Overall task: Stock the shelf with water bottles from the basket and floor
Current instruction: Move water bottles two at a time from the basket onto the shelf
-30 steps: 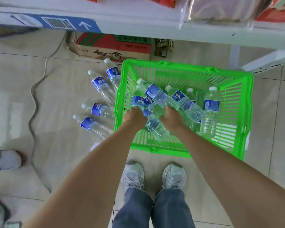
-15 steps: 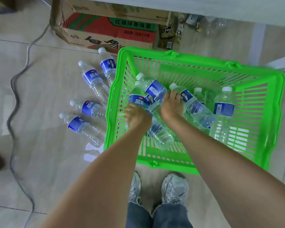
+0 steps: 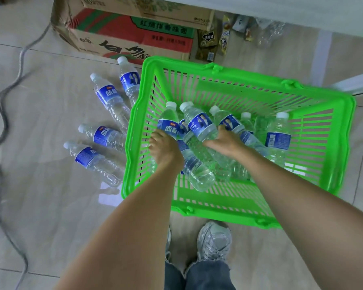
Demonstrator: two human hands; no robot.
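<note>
A bright green plastic basket (image 3: 342, 130) sits on the tiled floor and holds several clear water bottles with blue labels. My left hand (image 3: 165, 150) grips one bottle (image 3: 168, 120) near the basket's left wall, its white cap pointing up. My right hand (image 3: 225, 143) grips a second bottle (image 3: 199, 122) beside it, tilted with its cap up and to the left. Another bottle (image 3: 194, 168) lies between my wrists. An upright bottle (image 3: 278, 137) stands at the right. Several more bottles (image 3: 108, 97) lie on the floor left of the basket.
A cardboard box (image 3: 134, 36) with red and green print stands behind the basket under the white shelf edge (image 3: 281, 7). Snack packets (image 3: 209, 43) lie beside it. A grey cable (image 3: 2, 114) snakes along the floor at left. My shoes (image 3: 214, 241) stand just before the basket.
The view has dropped closer to the basket. My right hand has closed round a bottle and both held bottles now sit higher, caps raised above the pile.
</note>
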